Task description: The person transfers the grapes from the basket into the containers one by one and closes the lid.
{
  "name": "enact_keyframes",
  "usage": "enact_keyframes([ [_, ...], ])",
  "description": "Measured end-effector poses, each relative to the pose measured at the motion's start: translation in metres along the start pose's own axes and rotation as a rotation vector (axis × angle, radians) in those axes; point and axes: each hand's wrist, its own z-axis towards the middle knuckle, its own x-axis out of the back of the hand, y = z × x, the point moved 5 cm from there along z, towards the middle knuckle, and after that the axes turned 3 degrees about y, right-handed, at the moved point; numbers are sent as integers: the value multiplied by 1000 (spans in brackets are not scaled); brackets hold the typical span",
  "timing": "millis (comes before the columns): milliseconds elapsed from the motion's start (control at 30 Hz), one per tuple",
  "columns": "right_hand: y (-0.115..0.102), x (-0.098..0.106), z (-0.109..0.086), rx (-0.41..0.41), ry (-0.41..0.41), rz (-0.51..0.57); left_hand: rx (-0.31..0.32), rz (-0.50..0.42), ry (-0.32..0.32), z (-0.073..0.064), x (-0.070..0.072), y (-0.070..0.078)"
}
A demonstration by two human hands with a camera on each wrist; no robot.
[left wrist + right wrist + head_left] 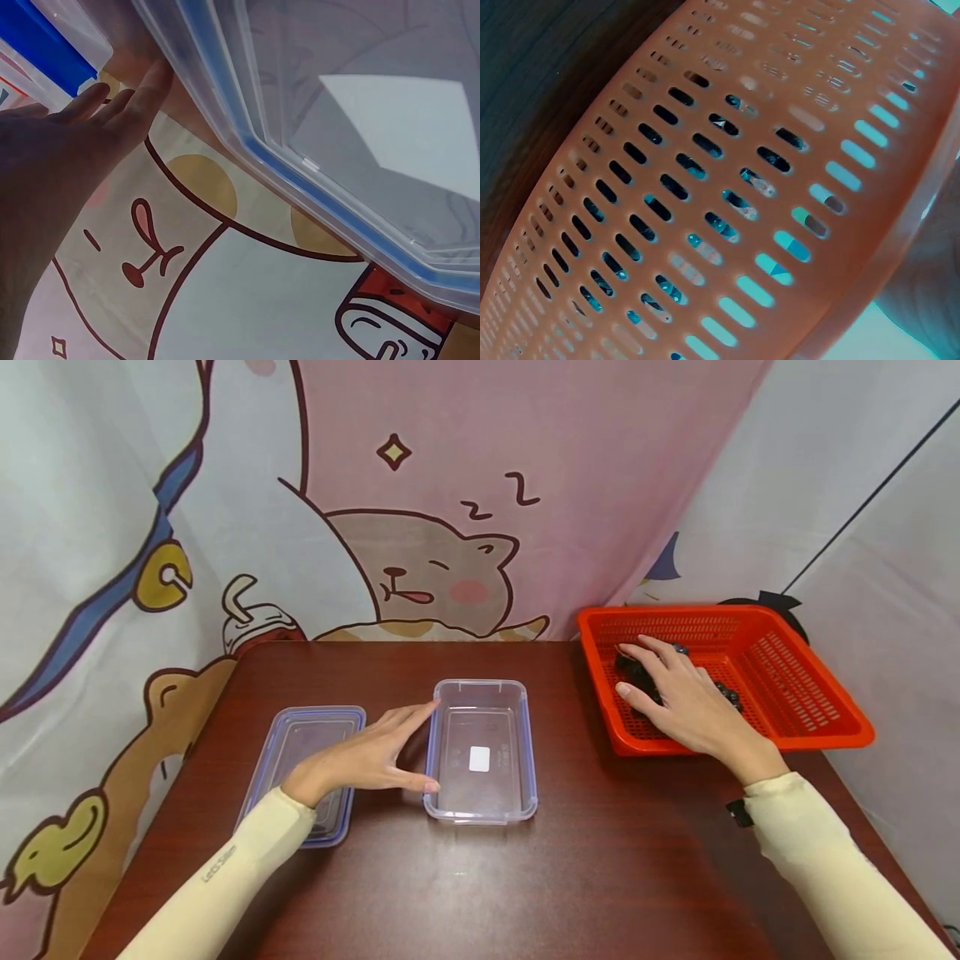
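Observation:
My left hand (363,756), thumb and fingers spread straight, is at the left long side of a clear plastic food container (480,727) with blue side strips. Its fingertips are right at the container's wall, and nothing is gripped. Under that forearm lies a clear lid (306,737) with a blue seal, also large in the left wrist view. Over on the right, my right hand (686,702) reaches into a red plastic basket (810,739), fingers loosely bent over black objects (636,675) whose kind is unclear. The basket's slotted wall (652,225) hides most of that hand in the right wrist view.
Another dark cluster (727,695) sits in the basket beside the right hand. A white label (479,758) shows on the container's bottom. The brown table (465,893) meets a cartoon-printed curtain (450,577) at the back and sides.

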Motion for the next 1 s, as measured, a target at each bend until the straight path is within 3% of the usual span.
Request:
enact_keyframes([
  [467,11,-5,2,-29,4,-4,30,-10,-53,-1,1,-1],
  [1000,29,-6,7,-77,-25,-14,56,-14,-66,-1,-1,-4],
])
